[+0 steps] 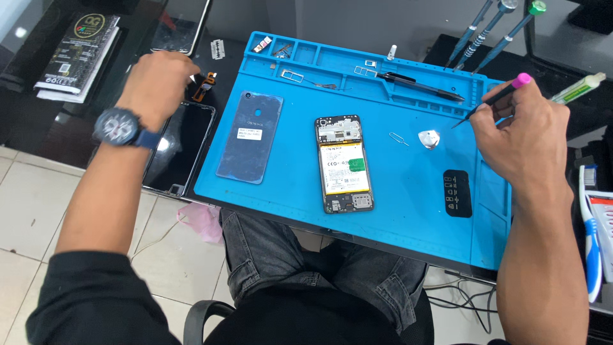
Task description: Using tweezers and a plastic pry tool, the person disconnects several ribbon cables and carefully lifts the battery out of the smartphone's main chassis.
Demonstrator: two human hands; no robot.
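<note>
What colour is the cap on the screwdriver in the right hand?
Pink, on the slim black screwdriver held by the right hand; head view.

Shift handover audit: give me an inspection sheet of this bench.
Surface: blue repair mat on a dark desk.
Job's things: opened phone, battery showing; its blue back cover beside it.
Clutter: SIM pin, black tweezers, screwdrivers, toothbrush.
Hands: left hand on a small part off the mat; right hand in a grip on a pink-capped tool.
Cables: some under the desk.
Surroundings: tiled floor.
</note>
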